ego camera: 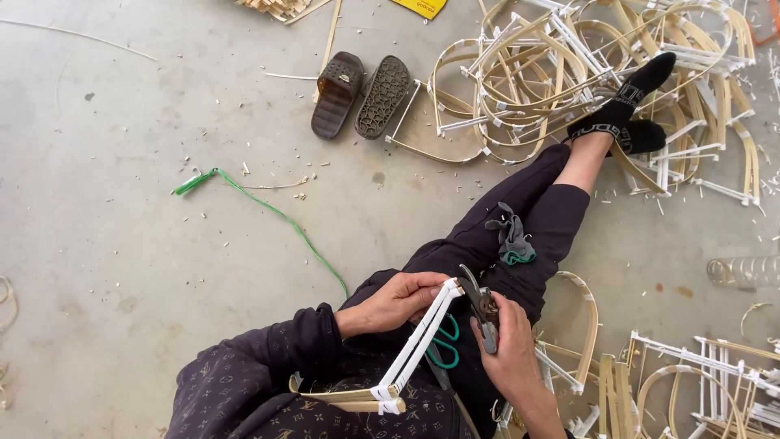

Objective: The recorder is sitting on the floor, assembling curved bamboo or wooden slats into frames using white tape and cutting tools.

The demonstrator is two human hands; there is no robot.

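Across the lap, one bamboo frame (418,341) bound in white strapping, slanting from knee to chest. Left hand (398,301): fingers curled shut around the frame's upper end. Right hand (508,345): closed on metal pliers (481,305), whose tip meets that same upper end just beside the left fingers. Green-handled scissors (443,345) lie under the frame. Risk, as judged: the pliers slipping off the strap could nip the left fingers; over-squeezing could split the bamboo.
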